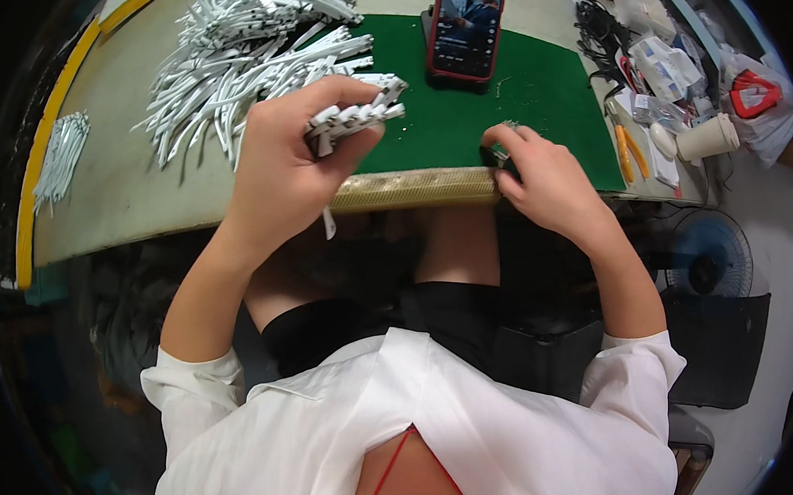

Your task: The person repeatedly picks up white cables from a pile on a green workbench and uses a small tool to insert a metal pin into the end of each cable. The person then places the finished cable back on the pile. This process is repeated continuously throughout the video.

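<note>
A bundle of short white cables [361, 118] with dark-marked white ends is gripped in my left hand [279, 163], raised over the near edge of the green mat [449, 128]. One loose cable tail [329, 223] hangs below that hand. At the mat's near right, my right hand [550, 180] is closed with curled fingers beside the table edge. Small shiny bits show around its fingertips, too small and hidden to name. A large heap of white cables [235, 65] lies beyond and left of my left hand.
A phone [465, 25] stands at the mat's far side. Yellow-handled pliers [632, 153], a paper cup [707, 136], black wires [600, 38] and plastic bags [759, 102] crowd the right. A smaller cable bundle [61, 159] lies by the yellow left edge [41, 153]. A fan [709, 258] stands lower right.
</note>
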The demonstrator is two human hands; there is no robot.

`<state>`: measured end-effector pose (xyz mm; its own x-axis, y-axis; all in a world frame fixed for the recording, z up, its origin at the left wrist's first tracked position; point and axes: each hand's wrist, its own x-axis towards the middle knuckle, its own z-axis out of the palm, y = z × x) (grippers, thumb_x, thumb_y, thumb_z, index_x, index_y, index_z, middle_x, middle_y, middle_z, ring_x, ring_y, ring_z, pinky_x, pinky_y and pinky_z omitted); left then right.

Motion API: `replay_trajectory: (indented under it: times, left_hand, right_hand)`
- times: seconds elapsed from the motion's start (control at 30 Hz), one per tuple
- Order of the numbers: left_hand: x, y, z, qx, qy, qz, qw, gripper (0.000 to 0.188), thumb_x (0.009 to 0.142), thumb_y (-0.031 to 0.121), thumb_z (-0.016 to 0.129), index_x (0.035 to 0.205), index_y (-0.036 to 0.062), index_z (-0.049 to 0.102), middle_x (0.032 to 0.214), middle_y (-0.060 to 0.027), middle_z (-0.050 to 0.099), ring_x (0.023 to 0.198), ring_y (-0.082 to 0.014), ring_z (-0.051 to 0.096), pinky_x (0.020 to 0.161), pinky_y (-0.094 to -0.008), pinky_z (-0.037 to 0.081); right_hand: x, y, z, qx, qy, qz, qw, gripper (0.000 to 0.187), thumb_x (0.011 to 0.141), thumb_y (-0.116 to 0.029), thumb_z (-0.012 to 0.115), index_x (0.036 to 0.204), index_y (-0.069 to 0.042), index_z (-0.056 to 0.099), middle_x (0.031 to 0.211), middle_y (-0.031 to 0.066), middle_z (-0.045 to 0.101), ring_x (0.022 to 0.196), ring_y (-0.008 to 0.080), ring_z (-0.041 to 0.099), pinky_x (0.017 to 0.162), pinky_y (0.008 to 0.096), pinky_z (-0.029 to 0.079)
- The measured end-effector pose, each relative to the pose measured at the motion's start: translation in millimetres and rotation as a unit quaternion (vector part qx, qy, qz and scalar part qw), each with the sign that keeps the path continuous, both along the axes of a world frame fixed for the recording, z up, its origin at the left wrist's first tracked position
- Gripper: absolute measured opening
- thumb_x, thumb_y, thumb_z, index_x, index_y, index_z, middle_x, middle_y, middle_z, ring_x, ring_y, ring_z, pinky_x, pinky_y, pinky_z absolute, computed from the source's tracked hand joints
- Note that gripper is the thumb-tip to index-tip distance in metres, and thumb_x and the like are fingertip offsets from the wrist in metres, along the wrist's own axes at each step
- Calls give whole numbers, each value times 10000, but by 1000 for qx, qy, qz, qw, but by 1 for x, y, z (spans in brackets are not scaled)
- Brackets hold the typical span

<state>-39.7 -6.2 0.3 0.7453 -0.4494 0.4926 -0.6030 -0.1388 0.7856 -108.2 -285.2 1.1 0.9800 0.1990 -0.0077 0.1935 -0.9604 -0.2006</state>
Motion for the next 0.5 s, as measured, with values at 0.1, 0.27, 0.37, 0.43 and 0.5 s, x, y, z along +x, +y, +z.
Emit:
replay_trajectory:
  times: [0.1,0.27,0.37,0.43,0.5]
  left_hand:
    - [-6,-6,-2,20,-148,28,988,256,810,-39,714,1061,-28,659,915,-128,713,813,-181,702,739,-267,534]
    - [-9,-13,-12,-18,-263,44,964,426,618,-91,690,1031,11,663,821,-98,681,646,-242,672,543,-302,523]
    - [-9,-14,-16,-20,-269,46,962,457,592,-90,693,1035,15,662,806,-92,669,622,-238,650,519,-301,508]
    - [-8,-15,-17,-31,-270,42,962,459,590,-91,693,1036,12,661,806,-95,669,626,-240,652,518,-300,507]
    - [-8,-16,-18,-36,-268,40,962,458,588,-91,695,1034,9,660,807,-99,668,629,-242,654,517,-300,507]
  right_hand:
    - [-2,5,5,128,-45,36,990,327,859,-99,570,1186,-88,567,974,152,618,764,302,655,702,405,539]
    - [-25,61,28,630,153,-6,762,366,941,-139,608,1299,-120,536,1030,43,539,522,20,511,434,158,406]
    - [-22,68,25,648,154,-5,746,375,949,-169,614,1309,-113,525,1043,56,525,510,32,516,417,167,400]
    - [-21,69,25,655,159,-5,739,379,949,-172,614,1313,-116,522,1040,55,522,507,35,517,414,168,399]
    - [-20,70,24,662,165,0,731,387,947,-173,617,1318,-121,518,1038,50,518,504,38,520,414,168,399]
